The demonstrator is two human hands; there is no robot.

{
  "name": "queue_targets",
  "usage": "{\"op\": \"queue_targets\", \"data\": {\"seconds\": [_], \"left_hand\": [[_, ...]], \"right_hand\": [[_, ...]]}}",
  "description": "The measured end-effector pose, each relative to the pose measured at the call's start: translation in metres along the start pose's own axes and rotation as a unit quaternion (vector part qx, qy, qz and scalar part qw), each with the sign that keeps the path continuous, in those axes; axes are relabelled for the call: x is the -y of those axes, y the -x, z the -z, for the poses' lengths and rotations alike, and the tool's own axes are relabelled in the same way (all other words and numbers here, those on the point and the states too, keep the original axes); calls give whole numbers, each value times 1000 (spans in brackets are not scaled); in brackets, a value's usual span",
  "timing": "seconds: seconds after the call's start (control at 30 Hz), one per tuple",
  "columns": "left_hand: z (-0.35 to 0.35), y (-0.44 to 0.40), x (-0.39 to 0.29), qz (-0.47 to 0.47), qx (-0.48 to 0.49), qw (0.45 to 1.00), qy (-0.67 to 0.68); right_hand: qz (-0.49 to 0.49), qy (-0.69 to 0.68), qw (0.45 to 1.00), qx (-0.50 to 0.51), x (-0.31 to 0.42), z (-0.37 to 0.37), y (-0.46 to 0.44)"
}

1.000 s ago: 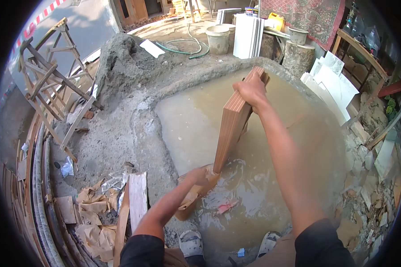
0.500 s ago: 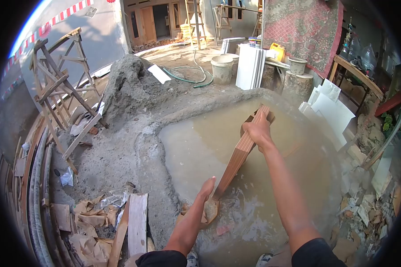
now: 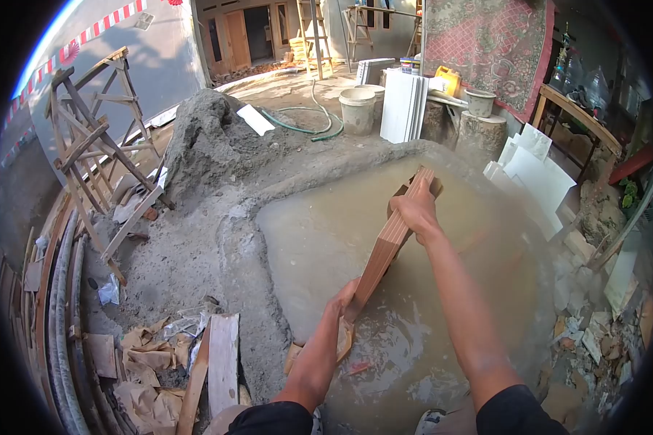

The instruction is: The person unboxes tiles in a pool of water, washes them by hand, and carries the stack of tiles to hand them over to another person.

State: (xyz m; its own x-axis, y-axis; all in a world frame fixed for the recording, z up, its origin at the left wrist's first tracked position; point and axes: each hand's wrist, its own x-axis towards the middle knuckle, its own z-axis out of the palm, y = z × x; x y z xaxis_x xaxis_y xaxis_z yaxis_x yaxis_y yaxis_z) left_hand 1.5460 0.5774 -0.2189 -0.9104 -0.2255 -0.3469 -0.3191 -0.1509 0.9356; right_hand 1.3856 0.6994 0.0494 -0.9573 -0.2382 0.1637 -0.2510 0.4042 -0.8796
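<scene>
A stack of thin reddish-brown tiles [image 3: 382, 259] is held on edge and tilted over a pool of murky water [image 3: 305, 239]. My right hand [image 3: 416, 206] grips its far upper end, with the fingers wrapped round the top edge. At the near lower end, my left hand [image 3: 347, 296] is closed against the stack, its fingers partly hidden. Torn brown cardboard [image 3: 345, 341] lies under that end, partly behind my left forearm. A small red scrap [image 3: 357, 368] floats nearby.
Wet cement edging [image 3: 247, 254] borders the pool. A sand heap [image 3: 210, 138], wooden trestle [image 3: 98, 138], buckets [image 3: 357, 112] and white tiles [image 3: 404, 107] stand beyond. Planks [image 3: 223, 362] and paper lie left; broken tile pieces [image 3: 602, 333] lie right.
The view has tilted up since the first frame. My left hand has moved off the cardboard, up to the stack's lower end. The stack leans lower, with my right hand still on it.
</scene>
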Motion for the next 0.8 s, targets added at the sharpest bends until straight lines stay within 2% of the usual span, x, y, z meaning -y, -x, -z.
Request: {"op": "queue_targets", "data": {"seconds": [0.1,0.17,0.2,0.23,0.33,0.43,0.53,0.6,0.63,0.7,0.77,0.8], "left_hand": [[14,22,90,204,-96,972,71],[9,26,146,323,-218,901,191],[3,20,175,303,-255,874,281],[2,24,187,213,-180,904,325],[-12,3,154,189,-117,832,509],[-49,9,55,111,-83,782,608],[-56,-34,82,154,-164,683,695],[-84,-32,81,132,-185,658,718],[-99,-33,78,119,-193,647,728],[-131,-41,77,108,-215,599,764],[-160,-49,75,96,-218,550,800],[-171,-51,75,94,-215,553,800]], "right_hand": [[-17,-58,997,40,-1,7,9],[-69,-114,987,87,4,16,16],[-86,-123,984,96,4,17,15],[-97,-125,982,100,3,18,13],[-73,-135,982,108,-15,18,5],[-73,-128,982,119,-30,24,-5],[-89,-72,980,161,-47,40,-36],[-104,-15,971,217,-17,47,-31],[-99,-35,973,205,-16,50,-37],[-47,24,978,199,9,61,-16],[-50,45,971,229,-9,71,-49],[-52,53,967,244,-20,78,-65]]}}
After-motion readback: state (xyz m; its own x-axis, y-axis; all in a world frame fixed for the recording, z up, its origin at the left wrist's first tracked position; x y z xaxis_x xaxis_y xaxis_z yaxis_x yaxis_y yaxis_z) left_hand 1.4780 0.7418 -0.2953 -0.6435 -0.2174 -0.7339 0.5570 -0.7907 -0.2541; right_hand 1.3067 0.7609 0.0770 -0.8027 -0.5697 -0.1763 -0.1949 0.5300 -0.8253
